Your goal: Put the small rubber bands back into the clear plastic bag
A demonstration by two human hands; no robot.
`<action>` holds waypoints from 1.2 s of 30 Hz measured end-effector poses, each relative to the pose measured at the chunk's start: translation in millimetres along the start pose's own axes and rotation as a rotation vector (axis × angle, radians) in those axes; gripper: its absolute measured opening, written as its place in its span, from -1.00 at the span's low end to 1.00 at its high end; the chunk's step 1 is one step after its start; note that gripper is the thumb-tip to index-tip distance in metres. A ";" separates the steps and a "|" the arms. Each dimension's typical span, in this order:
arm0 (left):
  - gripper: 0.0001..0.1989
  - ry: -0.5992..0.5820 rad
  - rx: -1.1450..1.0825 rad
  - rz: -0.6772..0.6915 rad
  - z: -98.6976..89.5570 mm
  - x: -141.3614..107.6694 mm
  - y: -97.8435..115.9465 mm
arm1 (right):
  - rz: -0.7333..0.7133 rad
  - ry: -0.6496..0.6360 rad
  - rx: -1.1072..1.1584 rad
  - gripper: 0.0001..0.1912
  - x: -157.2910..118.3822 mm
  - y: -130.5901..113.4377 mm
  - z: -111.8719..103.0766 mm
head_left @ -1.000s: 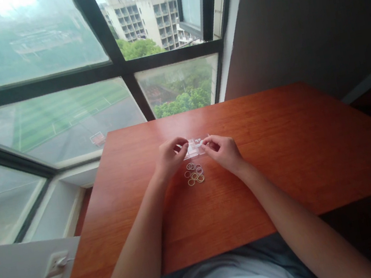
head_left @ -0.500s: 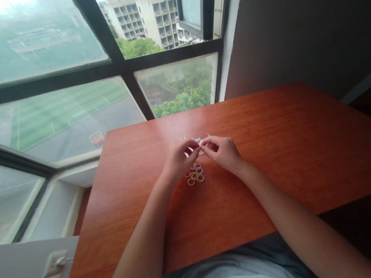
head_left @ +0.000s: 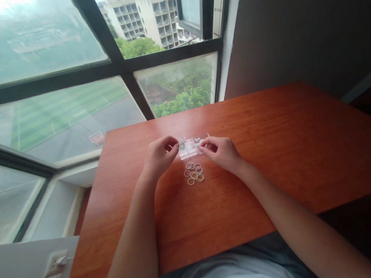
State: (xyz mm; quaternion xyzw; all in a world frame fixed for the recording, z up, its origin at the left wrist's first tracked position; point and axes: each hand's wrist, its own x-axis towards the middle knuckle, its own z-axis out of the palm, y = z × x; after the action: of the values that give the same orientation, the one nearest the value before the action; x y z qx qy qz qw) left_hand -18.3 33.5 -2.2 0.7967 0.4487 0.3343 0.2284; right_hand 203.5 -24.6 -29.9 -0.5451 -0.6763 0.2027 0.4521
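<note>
A small clear plastic box (head_left: pixel 188 153) with compartments stands on the table between my hands. My left hand (head_left: pixel 160 157) is at its left side, thumb and forefinger pinched together by some small rings (head_left: pixel 181 144) in the box; whether it holds one is too small to tell. On the right side my right hand (head_left: pixel 222 150) is closed in a pinch, with a small whitish thing (head_left: pixel 202 142) at its fingertips that I cannot make out. Nearer to me, several thin pale pink and yellowish rings (head_left: pixel 194 175) lie loosely grouped, some overlapping.
The reddish-brown wooden table (head_left: pixel 280 151) reaches far to the right. Dark-framed windows (head_left: pixel 175 55) rise behind it, and a grey wall (head_left: pixel 307 19) is at the right. Wall sockets (head_left: pixel 53 275) with plugs and cables are by the table's left edge.
My left hand has parted from my right hand and moved left, to the box's left side, uncovering the box and more rings. My right hand has stayed almost still.
</note>
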 end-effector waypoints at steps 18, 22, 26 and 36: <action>-0.84 -0.041 0.137 0.004 3.9 -0.7 -9.2 | -0.019 -0.112 -0.121 -0.90 -2.0 -1.9 3.1; -0.84 -0.041 0.146 0.010 4.0 -1.1 -8.5 | -0.083 -0.296 -0.238 -0.80 -7.9 -7.6 9.9; -0.84 -0.037 0.161 0.010 4.5 -1.0 -6.2 | -0.152 -0.432 -0.376 -0.74 -12.7 -13.2 15.0; -0.83 -0.061 0.140 0.004 5.9 -1.0 -5.0 | -0.107 -0.473 -0.387 -0.82 -9.3 -14.3 13.5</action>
State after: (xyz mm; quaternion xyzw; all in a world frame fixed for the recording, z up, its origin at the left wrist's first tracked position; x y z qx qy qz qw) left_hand -17.2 34.7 -9.8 0.8214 0.4621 0.2784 0.1851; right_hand 184.3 -34.8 -29.5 -0.5225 -0.8164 0.1675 0.1801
